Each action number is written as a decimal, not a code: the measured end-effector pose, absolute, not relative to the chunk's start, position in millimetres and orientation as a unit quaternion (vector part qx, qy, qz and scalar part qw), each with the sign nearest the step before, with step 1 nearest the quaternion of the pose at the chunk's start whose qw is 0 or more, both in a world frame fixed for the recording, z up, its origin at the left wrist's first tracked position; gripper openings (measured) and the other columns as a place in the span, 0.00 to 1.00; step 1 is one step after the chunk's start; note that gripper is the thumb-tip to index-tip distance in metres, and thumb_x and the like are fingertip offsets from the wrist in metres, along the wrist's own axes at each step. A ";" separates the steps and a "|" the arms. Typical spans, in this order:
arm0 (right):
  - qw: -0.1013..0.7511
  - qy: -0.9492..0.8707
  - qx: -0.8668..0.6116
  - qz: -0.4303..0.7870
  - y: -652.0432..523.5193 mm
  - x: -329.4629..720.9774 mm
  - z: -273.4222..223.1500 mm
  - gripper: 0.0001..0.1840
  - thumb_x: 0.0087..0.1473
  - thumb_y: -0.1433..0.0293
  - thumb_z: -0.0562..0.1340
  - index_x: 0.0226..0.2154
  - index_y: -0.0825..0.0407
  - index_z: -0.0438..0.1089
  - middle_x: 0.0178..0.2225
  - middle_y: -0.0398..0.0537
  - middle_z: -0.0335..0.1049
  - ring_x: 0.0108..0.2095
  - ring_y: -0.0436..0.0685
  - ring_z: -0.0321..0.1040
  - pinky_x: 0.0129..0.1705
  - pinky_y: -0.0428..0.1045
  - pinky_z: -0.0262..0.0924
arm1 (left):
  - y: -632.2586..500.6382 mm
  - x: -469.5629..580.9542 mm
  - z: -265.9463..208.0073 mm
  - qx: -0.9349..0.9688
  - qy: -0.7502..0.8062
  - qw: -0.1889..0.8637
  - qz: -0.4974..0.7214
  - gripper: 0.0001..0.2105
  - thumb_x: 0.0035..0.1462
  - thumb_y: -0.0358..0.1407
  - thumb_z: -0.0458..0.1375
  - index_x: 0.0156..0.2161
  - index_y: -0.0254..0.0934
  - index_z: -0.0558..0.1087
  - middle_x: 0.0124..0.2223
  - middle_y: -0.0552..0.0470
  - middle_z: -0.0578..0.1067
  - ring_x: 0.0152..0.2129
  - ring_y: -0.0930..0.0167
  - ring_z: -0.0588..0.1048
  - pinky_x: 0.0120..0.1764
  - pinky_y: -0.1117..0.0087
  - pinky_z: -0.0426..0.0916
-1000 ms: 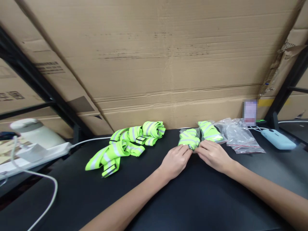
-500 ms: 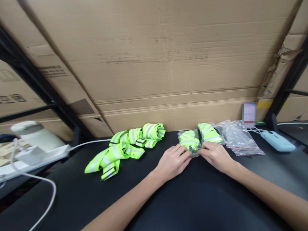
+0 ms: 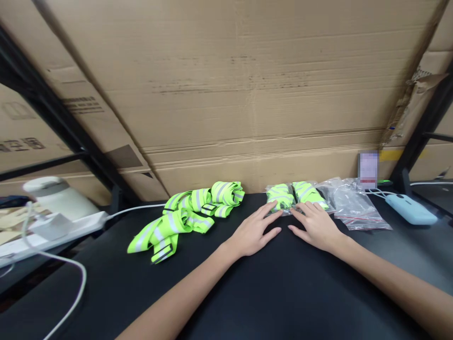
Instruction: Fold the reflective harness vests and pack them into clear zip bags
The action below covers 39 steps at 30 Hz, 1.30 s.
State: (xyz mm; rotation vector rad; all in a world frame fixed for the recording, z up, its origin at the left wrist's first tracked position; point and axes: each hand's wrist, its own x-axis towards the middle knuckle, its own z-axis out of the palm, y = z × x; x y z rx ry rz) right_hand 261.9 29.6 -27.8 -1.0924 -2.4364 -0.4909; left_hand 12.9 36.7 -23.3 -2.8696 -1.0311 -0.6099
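Two clear bags with folded neon-yellow reflective straps lie side by side against the cardboard: the left bagged strap (image 3: 280,195) and the right bagged strap (image 3: 308,193). My left hand (image 3: 253,231) is open, thumb apart, fingertips at the near edge of the left bag. Also open, my right hand (image 3: 316,226) has its fingers spread over the near edge of the right bag and beside the left one. Neither hand grips anything. Farther left, loose reflective straps (image 3: 171,224) with black buckles lie in loops, a rolled strap (image 3: 226,192) among them.
Empty zip bags (image 3: 357,203) lie stacked right of the bagged straps. Beyond them is a light-blue power bank (image 3: 410,209) with a cord. At far left are a white power strip (image 3: 81,226), a cable and a pale bottle (image 3: 62,196). A cardboard wall (image 3: 247,104) stands behind.
Both hands have let go of the left bagged strap and opened, thumbs drawn toward me. That bag now lies flatter, a little farther back, close against the right one.
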 end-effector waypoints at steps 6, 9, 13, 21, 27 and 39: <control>0.228 -0.879 -0.382 -0.169 23.9 263.6 -24.1 0.20 0.64 0.62 0.61 0.52 0.57 0.72 0.50 0.63 0.71 0.47 0.69 0.69 0.48 0.63 0.65 | 41.8 -0.7 -15.3 -0.917 -0.337 0.055 -0.207 0.23 0.71 0.42 0.50 0.68 0.43 0.58 0.70 0.43 0.60 0.67 0.61 0.58 0.64 0.53 0.59; 0.248 -0.889 -0.353 -0.154 17.5 264.4 -18.1 0.19 0.65 0.63 0.59 0.54 0.55 0.71 0.53 0.63 0.69 0.51 0.69 0.67 0.50 0.63 0.64 | 54.5 -25.9 -4.0 -0.856 -0.419 0.128 -0.276 0.24 0.68 0.42 0.53 0.65 0.38 0.61 0.65 0.39 0.64 0.64 0.56 0.62 0.63 0.51 0.59; 0.251 -0.916 -0.293 -0.115 10.7 259.9 -13.9 0.17 0.66 0.64 0.58 0.53 0.52 0.71 0.53 0.60 0.70 0.53 0.66 0.66 0.55 0.63 0.61 | 72.2 -72.7 5.8 -0.733 -0.590 0.183 -0.285 0.27 0.59 0.49 0.60 0.58 0.34 0.65 0.55 0.33 0.71 0.55 0.48 0.69 0.55 0.48 0.65; 0.254 -0.929 -0.258 -0.080 8.8 253.9 -20.8 0.14 0.65 0.65 0.59 0.49 0.51 0.73 0.49 0.57 0.72 0.52 0.63 0.69 0.61 0.66 0.56 | 77.1 -91.8 -4.1 -0.722 -0.657 0.015 -0.214 0.29 0.47 0.64 0.61 0.39 0.39 0.67 0.36 0.45 0.75 0.36 0.56 0.76 0.38 0.62 0.67; 0.261 -0.927 -0.258 -0.074 9.1 254.1 -20.5 0.13 0.65 0.66 0.58 0.49 0.51 0.73 0.49 0.57 0.72 0.52 0.63 0.69 0.62 0.67 0.54 | 73.4 -74.7 3.5 -0.754 -0.575 -0.057 -0.314 0.17 0.61 0.52 0.57 0.41 0.39 0.66 0.30 0.53 0.74 0.29 0.65 0.75 0.38 0.65 0.69; 0.267 -0.926 -0.257 -0.073 9.5 253.6 -21.2 0.12 0.64 0.67 0.59 0.48 0.51 0.74 0.49 0.57 0.72 0.52 0.62 0.69 0.61 0.67 0.56 | 80.9 -69.8 -4.3 -0.790 -0.503 -0.080 -0.342 0.39 0.45 0.33 0.65 0.64 0.44 0.59 0.58 0.44 0.62 0.56 0.58 0.69 0.56 0.54 0.70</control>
